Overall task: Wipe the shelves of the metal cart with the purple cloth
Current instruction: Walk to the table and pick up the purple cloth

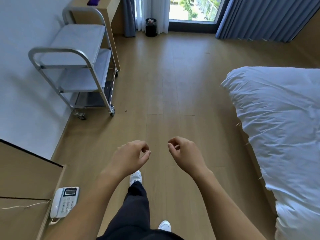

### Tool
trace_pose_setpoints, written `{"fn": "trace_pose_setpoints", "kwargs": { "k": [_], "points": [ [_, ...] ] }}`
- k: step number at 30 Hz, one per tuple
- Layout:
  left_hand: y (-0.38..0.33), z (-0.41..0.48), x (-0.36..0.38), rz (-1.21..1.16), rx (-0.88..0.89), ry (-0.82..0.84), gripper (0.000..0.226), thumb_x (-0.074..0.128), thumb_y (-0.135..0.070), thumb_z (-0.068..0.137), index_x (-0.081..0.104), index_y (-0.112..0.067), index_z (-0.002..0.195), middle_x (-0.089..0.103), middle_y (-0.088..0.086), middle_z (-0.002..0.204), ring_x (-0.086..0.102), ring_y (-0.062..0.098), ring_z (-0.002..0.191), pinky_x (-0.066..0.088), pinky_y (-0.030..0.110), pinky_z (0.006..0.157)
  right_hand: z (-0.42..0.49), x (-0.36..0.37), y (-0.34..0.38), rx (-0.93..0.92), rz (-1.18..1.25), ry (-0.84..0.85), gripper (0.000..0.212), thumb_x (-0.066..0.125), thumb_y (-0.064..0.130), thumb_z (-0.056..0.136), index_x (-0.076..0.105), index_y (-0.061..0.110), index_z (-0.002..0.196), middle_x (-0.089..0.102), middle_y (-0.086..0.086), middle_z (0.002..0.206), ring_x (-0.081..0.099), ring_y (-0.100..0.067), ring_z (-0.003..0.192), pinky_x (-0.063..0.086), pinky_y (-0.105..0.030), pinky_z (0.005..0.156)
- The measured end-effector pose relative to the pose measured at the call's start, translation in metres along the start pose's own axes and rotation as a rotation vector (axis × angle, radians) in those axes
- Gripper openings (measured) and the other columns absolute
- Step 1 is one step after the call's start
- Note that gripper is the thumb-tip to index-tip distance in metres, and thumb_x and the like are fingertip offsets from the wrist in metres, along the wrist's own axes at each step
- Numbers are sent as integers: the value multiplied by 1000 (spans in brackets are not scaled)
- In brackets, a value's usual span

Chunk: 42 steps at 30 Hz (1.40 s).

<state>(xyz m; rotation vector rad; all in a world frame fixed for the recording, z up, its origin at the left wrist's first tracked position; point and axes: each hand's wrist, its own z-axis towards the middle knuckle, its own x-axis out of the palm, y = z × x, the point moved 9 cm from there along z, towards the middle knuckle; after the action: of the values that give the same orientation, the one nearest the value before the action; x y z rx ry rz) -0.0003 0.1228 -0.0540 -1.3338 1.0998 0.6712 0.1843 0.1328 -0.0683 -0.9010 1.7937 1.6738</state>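
Wooden floor (173, 80) across the middle of a hotel-style room, running from near to the far window (192, 9) and its grey-blue curtains (263, 18). At right, a bed (280, 129) under a rumpled white cover. At left against the wall, the metal cart (76, 66), on casters, three shelves stacked, all apparently bare. Beyond it, a wooden desk (105, 7) at far left, with the purple cloth (93, 1) bunched on top, well apart from both hands. Near the window, a small black bin (151, 27). Near left, a white telephone (65, 201) on a low wooden counter (22, 170).

Low in the middle, bare forearms out in front: left hand (129, 157) and right hand (185, 153) side by side above the floor, fingers loosely curled, thumb close to fingertips, nothing held in either. Below them, dark trousers and white shoes (136, 177), one foot ahead of the other.

By the look of things, the very first step: no wiping yet, cloth not yet in hand. Next move likely calls for crossing toward the far left, past the cart, reaching over to the desk top and gathering the cloth in one hand, then coming back to the top shelf.
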Motion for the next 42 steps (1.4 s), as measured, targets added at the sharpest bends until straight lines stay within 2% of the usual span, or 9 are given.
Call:
{"fn": "trace_pose_setpoints", "kwargs": {
  "k": [6, 15, 20, 26, 31, 37, 42],
  "points": [
    [31, 92, -28, 50, 70, -23, 20, 52, -43, 92, 62, -30, 103, 64, -16, 98, 61, 5, 86, 41, 22, 68, 97, 4, 31, -54, -80, -3, 16, 52, 38, 94, 64, 30, 101, 64, 14, 95, 62, -5, 88, 54, -31, 74],
    [88, 239, -128, 129, 149, -108, 26, 50, -44, 93, 61, -29, 111, 65, -15, 101, 62, 5, 91, 53, 29, 81, 278, -22, 117, -112, -69, -97, 20, 52, 38, 94, 65, 28, 105, 64, 13, 100, 62, -6, 89, 54, -33, 77],
    [114, 308, -137, 82, 132, -56, 22, 52, -42, 93, 62, -28, 107, 64, -14, 99, 62, 6, 87, 54, 31, 75, 331, -7, 106, -52, -17, -66, 18, 53, 37, 95, 65, 27, 105, 63, 14, 103, 62, -7, 90, 54, -36, 78],
    [126, 402, -136, 81, 122, -12, 23, 52, -43, 93, 61, -28, 108, 64, -14, 100, 61, 7, 87, 54, 31, 76, 425, -2, 86, -33, -32, -23, 18, 53, 37, 94, 65, 28, 105, 64, 15, 98, 61, -5, 86, 55, -35, 77],
    [131, 507, -153, 109, 103, -60, 23, 51, -43, 93, 62, -28, 108, 64, -14, 100, 61, 6, 86, 50, 25, 72, 541, -19, 82, -85, -56, -42, 19, 53, 37, 94, 65, 27, 104, 65, 12, 99, 62, -7, 89, 54, -34, 76],
    [127, 619, -182, 104, 35, -70, 23, 50, -43, 94, 62, -28, 107, 65, -14, 102, 62, 7, 91, 53, 32, 78, 670, -61, 96, -151, -109, -2, 19, 51, 37, 95, 64, 25, 104, 66, 9, 101, 62, -11, 91, 54, -34, 76],
    [135, 690, -199, 74, -3, -92, 22, 50, -43, 94, 62, -29, 106, 66, -15, 101, 62, 6, 91, 53, 32, 78, 741, -77, 92, -155, -121, 26, 19, 51, 38, 95, 64, 28, 103, 65, 11, 99, 61, -9, 91, 53, -34, 77]
  ]
}}
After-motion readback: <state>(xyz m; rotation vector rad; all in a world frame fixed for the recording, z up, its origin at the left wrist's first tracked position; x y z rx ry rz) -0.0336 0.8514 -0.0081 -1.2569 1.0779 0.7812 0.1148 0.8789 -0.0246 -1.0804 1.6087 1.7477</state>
